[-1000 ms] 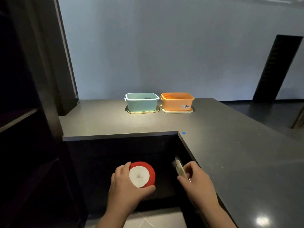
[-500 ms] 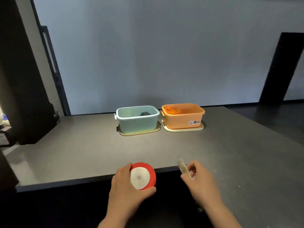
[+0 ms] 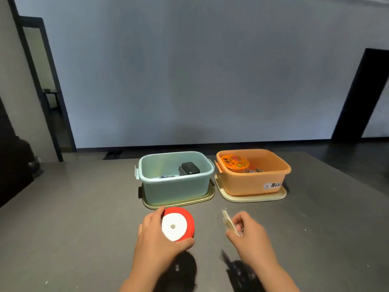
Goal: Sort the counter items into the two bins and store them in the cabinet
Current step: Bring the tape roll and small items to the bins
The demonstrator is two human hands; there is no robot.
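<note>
Bins side by side on worktop (image 3: 73,207): teal bin (image 3: 175,184) left, orange bin (image 3: 253,179) right, each on its lid. My left hand (image 3: 156,239) grips red ribbon spool (image 3: 177,224) just before the teal one; my right hand (image 3: 249,234) pinches wrapped plastic cutlery (image 3: 228,221), both above worktop.

Two bins are set side by side on the counter (image 3: 84,207), each on a tray: the left bin (image 3: 175,182) on the left tray (image 3: 179,200), the right bin (image 3: 252,175) on the right tray (image 3: 252,198). A small case (image 3: 190,167) is seen in the left bin, a lidded cup (image 3: 234,162) in the right bin. Before the left bin, a ribbon spool (image 3: 177,224) is held in the left hand (image 3: 155,239); before the right bin, a wrapped utensil (image 3: 229,221) is held in the right hand (image 3: 250,234).
</note>
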